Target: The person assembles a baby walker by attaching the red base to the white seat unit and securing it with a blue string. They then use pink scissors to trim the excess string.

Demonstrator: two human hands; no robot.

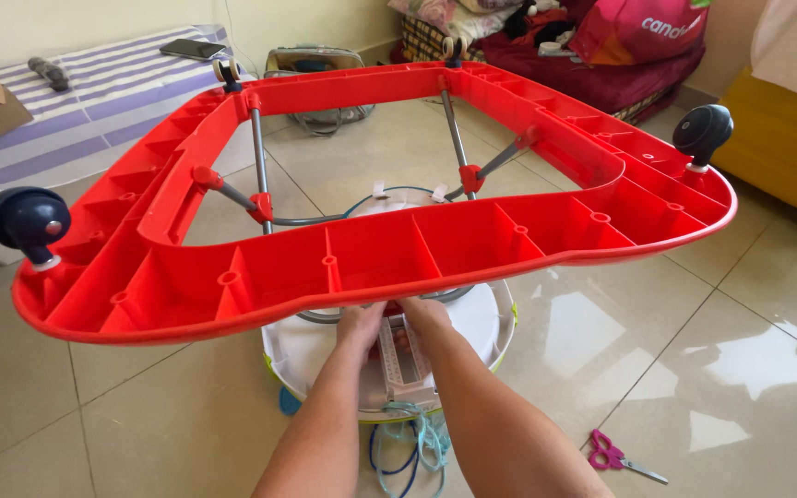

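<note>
Both hands, left hand and right hand, reached under an upturned red walker base onto its white tray; grip hidden, wheels fitted, assembly seemingly unfinished

The glossy beige tiled floor carries the white round tray under the fingers, blue-green cords just nearer than them, and pink scissors well off to their right.

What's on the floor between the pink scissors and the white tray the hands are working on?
Nothing: in the head view, only bare glossy tile separates the scissors from the white tray. The blue cords hang on the tray's near side.
</note>
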